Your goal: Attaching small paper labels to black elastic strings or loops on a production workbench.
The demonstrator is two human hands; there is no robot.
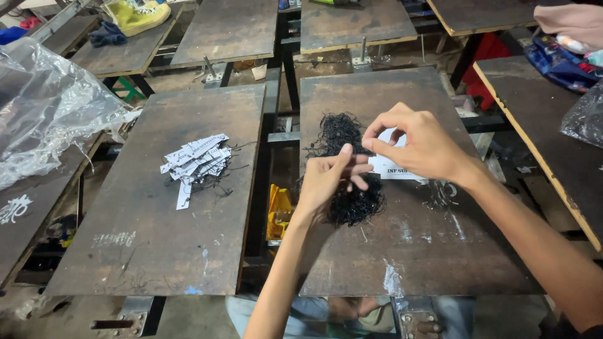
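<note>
Left hand: my left hand [330, 182] sits just right of the frame's middle, fingers closed in a pinch, tips pressed into the black strings and meeting the right fingertips.
Right hand: my right hand [418, 144] is above and to the right of it, fingers curled shut on a white paper tag [392, 164].
Tag: it lies under the right palm; its lower edge shows between both hands, touching the string heap.
Black strings: a tangled pile of black strings [348, 169] rests on the right-hand counter [408, 251], directly beneath and between both hands.
Finished pile: a heap of white strip tags [196, 162] lies on the left counter [144, 238], left of centre, well apart from both hands.
Upper left of frame: crumpled clear plastic sheet [50, 107].
</note>
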